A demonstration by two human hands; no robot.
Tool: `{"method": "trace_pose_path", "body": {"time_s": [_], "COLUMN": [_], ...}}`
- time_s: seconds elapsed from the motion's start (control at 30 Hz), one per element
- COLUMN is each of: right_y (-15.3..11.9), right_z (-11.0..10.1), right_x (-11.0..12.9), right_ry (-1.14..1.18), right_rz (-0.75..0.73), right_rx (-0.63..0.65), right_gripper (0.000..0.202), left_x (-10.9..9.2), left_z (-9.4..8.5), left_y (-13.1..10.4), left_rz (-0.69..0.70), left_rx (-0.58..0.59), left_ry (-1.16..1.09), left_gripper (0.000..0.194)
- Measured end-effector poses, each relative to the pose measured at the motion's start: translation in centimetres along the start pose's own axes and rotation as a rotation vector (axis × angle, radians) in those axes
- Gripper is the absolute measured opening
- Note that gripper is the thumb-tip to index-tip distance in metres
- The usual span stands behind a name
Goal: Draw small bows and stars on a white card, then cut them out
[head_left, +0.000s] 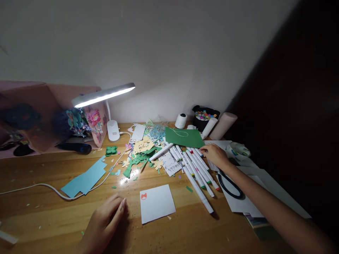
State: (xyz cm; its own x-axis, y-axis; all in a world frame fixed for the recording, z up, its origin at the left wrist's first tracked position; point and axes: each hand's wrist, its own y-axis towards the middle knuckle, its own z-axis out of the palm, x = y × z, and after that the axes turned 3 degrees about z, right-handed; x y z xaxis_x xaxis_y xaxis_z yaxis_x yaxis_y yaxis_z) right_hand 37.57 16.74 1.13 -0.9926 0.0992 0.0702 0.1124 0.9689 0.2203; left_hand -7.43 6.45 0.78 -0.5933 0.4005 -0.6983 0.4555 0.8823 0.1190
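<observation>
A small square of white paper lies in front of me, with a little orange-red drawing in its upper left corner. To the left of it, my left hand rests on the table, fingers curled in and nothing seen in them. My right hand reaches over to the far end of a pile of white markers with coloured caps. Its fingertips close on a marker at the pile's right edge; the palm hides part of the grip.
A lit desk lamp stands at the back, its white cable crossing the left side. Paper scraps, green card and blue card lie about. Black-handled scissors rest on white sheets under my right forearm.
</observation>
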Motion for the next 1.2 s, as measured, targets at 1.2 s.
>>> {"method": "trace_pose_path", "body": {"time_s": [1.2], "right_y": [4.4], "right_z": [0.6], "right_x": [1.6], "right_ry": [0.031], "right_rz": [0.127], "right_rx": [-0.037], "right_gripper": [0.024], "left_x": [0.2], "left_z": [0.1], "left_y": [0.0], "left_rz": [0.026], "left_rx": [-0.037], "left_ry": [0.013], "left_gripper": [0.037]}}
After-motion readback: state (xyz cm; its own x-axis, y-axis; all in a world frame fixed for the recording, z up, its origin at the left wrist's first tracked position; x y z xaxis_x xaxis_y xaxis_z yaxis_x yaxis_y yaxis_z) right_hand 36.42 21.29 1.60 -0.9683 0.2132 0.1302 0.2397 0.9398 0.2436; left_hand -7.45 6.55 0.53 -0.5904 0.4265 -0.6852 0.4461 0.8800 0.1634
